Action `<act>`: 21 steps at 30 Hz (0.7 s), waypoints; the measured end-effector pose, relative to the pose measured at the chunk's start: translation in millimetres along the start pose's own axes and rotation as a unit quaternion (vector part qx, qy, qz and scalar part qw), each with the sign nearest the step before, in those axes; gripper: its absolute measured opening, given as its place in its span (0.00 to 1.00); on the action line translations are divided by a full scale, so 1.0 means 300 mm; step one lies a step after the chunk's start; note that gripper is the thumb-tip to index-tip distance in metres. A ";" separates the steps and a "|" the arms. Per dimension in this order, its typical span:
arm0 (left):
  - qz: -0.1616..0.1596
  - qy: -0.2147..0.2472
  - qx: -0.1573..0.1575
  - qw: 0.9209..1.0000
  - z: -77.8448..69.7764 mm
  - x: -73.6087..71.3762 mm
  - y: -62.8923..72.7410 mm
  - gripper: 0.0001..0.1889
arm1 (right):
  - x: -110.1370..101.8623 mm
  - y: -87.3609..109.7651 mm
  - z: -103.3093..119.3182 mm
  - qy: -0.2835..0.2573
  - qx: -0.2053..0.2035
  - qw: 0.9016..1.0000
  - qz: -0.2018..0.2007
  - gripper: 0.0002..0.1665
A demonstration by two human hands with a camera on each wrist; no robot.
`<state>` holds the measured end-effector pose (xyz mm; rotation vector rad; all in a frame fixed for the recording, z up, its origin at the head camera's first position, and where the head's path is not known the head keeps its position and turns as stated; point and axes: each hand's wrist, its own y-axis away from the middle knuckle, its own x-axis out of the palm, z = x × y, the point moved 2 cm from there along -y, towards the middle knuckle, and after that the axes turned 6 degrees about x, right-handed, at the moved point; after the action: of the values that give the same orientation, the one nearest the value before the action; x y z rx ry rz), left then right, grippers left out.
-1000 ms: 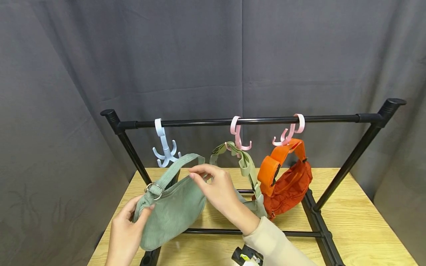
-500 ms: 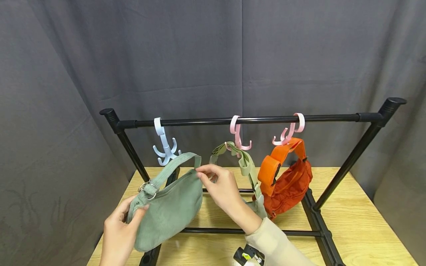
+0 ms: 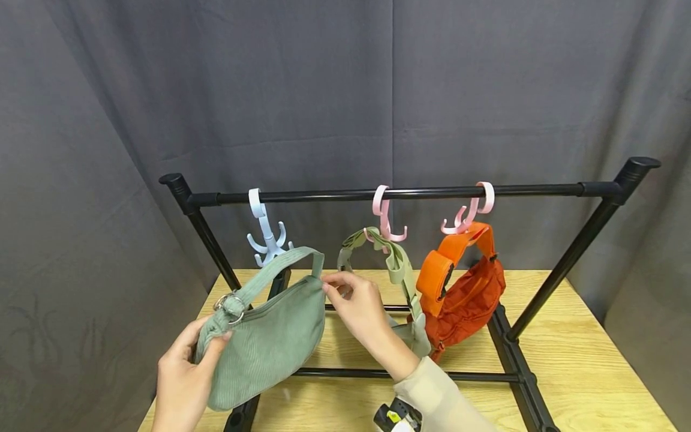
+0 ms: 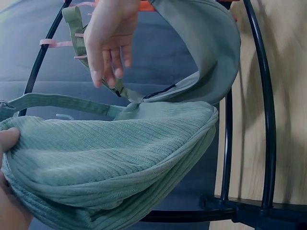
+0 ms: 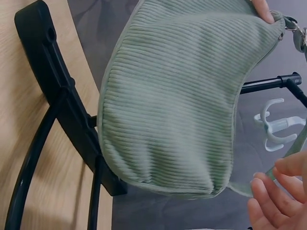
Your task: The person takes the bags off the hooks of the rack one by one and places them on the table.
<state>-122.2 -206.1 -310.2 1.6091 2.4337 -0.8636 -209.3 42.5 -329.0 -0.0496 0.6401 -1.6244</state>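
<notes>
A sage-green corduroy shoulder bag [image 3: 270, 336] is held up in front of the rack, its strap [image 3: 281, 264] arching over the zip. My left hand [image 3: 186, 372] grips the bag's left end below the metal rings [image 3: 229, 307], thumb in front. Close by the bag's far upper corner, where the strap begins, is my right hand [image 3: 358, 306], fingers loosely bent. A gap shows between these fingers and the strap in the left wrist view. Behind the bag, a light-blue hook [image 3: 267, 231] hangs from the black rail [image 3: 324, 195], overlapped at its bottom by the strap.
Two pink hooks hang farther right; the middle pink hook [image 3: 384, 216] carries a grey-green bag [image 4: 216, 52] by its olive strap [image 3: 399, 264]. An orange bag [image 3: 466, 303] hangs by the right pink hook [image 3: 469, 213]. The rack's black legs stand on a wooden table [image 3: 583, 354].
My left hand has shifted the green bag to the left and slightly down. The right hand's fingertips have moved from over the bag's upper edge to just right of its corner.
</notes>
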 end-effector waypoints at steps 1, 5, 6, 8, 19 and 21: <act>-0.002 0.000 0.000 1.000 -0.001 -0.001 0.000 0.13 | 0.002 0.000 -0.006 0.000 0.004 1.000 0.001 0.07; -0.006 -0.001 -0.005 1.000 -0.002 -0.007 0.003 0.13 | 0.015 0.002 -0.033 0.006 0.014 1.000 0.011 0.09; -0.006 0.000 -0.005 1.000 -0.003 -0.009 0.003 0.13 | 0.018 0.003 -0.038 0.008 0.019 1.000 0.015 0.09; -0.006 0.000 -0.007 1.000 -0.001 -0.011 0.004 0.13 | 0.023 0.006 -0.045 0.016 0.027 0.999 0.020 0.10; -0.002 -0.006 0.032 0.999 0.010 -0.034 0.005 0.13 | 0.038 0.012 -0.068 0.025 0.094 0.993 0.061 0.26; 0.005 -0.010 0.029 1.000 0.015 -0.039 0.005 0.13 | 0.046 0.014 -0.076 0.022 0.106 0.991 0.076 0.30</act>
<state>-116.8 -217.7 -310.2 1.6230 2.4070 -0.9534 -216.8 38.1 -354.5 0.1877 0.4902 -1.5412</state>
